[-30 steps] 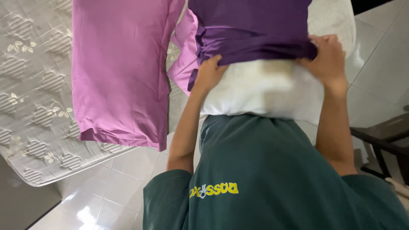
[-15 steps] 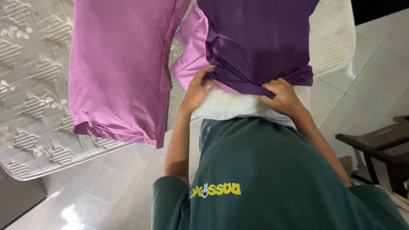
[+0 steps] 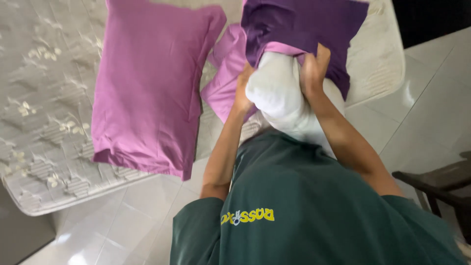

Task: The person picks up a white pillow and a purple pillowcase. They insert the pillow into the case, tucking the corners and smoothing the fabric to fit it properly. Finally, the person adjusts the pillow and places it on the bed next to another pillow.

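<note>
Head view shows a white pillow point(image 3: 282, 100) pressed against the person's chest, its top end inside a dark purple case point(image 3: 304, 29). Right hand point(image 3: 314, 68) reaches up from a bent arm, and its fingers pinch the edge of the case against the pillow. Left hand point(image 3: 242, 91) sits at the pillow's left side; the pillow hides its fingers, so I cannot tell how they are. Beside them, a pink pillow point(image 3: 147, 88) lies on the mattress point(image 3: 39, 122). A dark chair point(image 3: 441, 186) is cut off at the right edge.
</note>
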